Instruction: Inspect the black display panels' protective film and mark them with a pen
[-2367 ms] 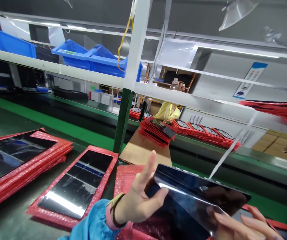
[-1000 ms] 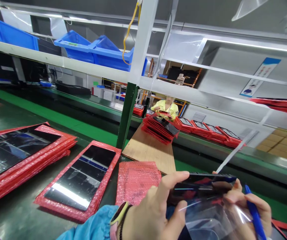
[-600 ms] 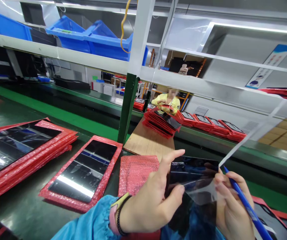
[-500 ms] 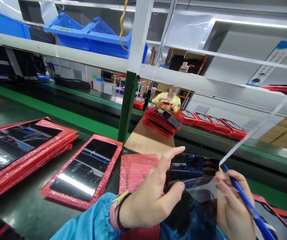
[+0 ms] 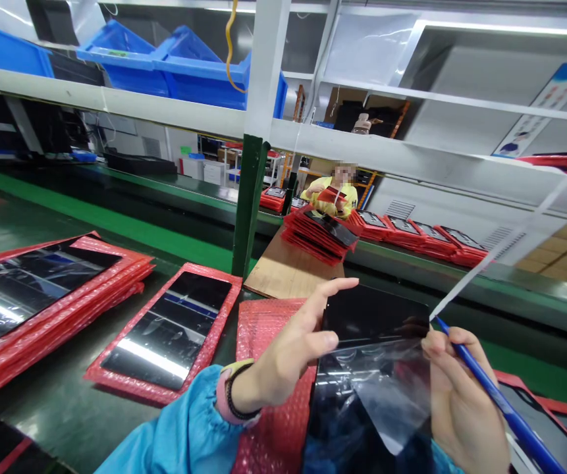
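A black glass screen panel [image 5: 377, 306] is tilted up before me. My left hand [image 5: 288, 355] holds its left edge, thumb at the front and index finger stretched along the top corner. A clear film [image 5: 392, 401] lies loose and wrinkled over the panel's lower part, one flap hanging down. At the right edge, my right hand [image 5: 465, 395] pinches thumb and fingers together by the film's side. A blue pen-like tool [image 5: 503, 401] rests in that same hand, its tip near the panel's top right corner. Red bubble-wrap sleeves [image 5: 273, 329] lie beneath my left hand.
Left of me lie a screen panel on a red sleeve [image 5: 169, 329] and a sleeve stack [image 5: 56, 289]. A green post [image 5: 248, 204] rises ahead. Beyond a wooden board [image 5: 288, 270] with stacked sleeves [image 5: 320, 234], a person in yellow works. A white strip [image 5: 500, 250] slants down rightward. Blue bins [image 5: 199, 69] sit overhead.
The clear film has come lower over the panel, and its loose flap now hangs farther down. My left hand has shifted slightly left. The right hand keeps the blue tool.
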`<state>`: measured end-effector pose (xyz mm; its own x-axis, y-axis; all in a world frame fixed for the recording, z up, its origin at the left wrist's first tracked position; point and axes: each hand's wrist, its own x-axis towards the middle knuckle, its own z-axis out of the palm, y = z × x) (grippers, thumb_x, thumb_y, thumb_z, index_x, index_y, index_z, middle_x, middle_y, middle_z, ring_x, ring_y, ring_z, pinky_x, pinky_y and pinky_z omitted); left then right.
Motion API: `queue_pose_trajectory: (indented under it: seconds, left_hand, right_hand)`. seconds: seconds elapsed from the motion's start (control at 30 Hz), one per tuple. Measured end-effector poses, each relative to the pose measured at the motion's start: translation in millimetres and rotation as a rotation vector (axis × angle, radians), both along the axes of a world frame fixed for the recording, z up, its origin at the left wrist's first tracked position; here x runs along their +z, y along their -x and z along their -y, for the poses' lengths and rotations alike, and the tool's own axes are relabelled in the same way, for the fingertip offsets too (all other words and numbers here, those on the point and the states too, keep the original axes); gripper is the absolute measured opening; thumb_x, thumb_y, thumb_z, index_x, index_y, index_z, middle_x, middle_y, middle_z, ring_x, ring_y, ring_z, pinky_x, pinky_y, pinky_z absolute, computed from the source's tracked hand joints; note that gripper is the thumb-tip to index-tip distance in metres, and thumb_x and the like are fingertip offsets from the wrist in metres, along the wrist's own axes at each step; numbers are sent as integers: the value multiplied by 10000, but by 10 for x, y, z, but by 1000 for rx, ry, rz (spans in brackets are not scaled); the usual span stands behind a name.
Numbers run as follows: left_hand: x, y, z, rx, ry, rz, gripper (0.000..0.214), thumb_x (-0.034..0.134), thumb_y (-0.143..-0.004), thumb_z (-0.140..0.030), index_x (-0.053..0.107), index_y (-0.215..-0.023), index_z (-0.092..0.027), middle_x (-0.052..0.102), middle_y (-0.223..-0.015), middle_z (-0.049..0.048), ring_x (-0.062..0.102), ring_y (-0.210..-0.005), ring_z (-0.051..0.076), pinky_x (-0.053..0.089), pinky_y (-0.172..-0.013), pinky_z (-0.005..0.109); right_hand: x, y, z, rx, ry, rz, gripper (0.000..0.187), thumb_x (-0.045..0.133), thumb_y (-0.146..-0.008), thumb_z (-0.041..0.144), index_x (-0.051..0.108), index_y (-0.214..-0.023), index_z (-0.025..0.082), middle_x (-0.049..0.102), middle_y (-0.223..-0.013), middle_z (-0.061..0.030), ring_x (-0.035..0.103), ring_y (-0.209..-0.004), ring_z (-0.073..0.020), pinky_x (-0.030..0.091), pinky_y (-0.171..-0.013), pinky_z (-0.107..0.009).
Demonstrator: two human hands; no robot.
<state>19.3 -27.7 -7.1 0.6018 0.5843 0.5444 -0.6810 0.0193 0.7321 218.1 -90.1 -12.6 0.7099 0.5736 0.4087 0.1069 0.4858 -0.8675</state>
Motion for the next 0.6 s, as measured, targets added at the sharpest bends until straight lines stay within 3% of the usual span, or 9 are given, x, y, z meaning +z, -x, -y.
queue_pose_trajectory:
  seconds: [0.1,0.23,0.33,0.53,0.6]
  left_hand:
    - [24,-27,-37,-76,142,35,508,560,-830,-314,520,-1335,-281,647,-1160,29,612,-1003,201,453,-935,334]
    - [75,-48,-58,-68,213,58,427,509,-873,-268,551,-1297,-275,661,-1097,11,617,-897,140,464,-829,238]
    - [80,-65,-73,-61,255,73,411,493,-884,-230,556,-1288,-264,657,-1093,9,616,-944,137,449,-867,225]
    - [41,-86,-121,-96,330,59,421,529,-885,-208,554,-1297,-291,645,-973,-9,575,-744,90,467,-741,194]
    - [32,-87,-137,-87,349,48,424,535,-884,-186,564,-1292,-296,626,-922,-20,542,-681,76,464,-713,187]
  right_hand:
    - [-5,-46,30,47,-4,-21,320,800,-612,321,527,-760,245,476,-629,60,546,-665,-138,479,-843,-350]
    - [-17,-109,54,70,-81,-168,293,772,-614,280,496,-706,247,378,-658,48,576,-1029,-221,258,-1114,-448]
    - [-1,-134,49,75,-147,-240,291,743,-601,235,458,-659,244,296,-661,57,558,-945,-205,179,-1153,-467]
    - [14,-161,6,117,-141,-349,276,667,-575,111,456,-691,246,221,-675,69,514,-744,-143,225,-1160,-392]
    - [-12,-184,-12,110,-161,-193,242,659,-615,96,477,-698,232,281,-667,63,524,-715,-138,341,-1104,-404]
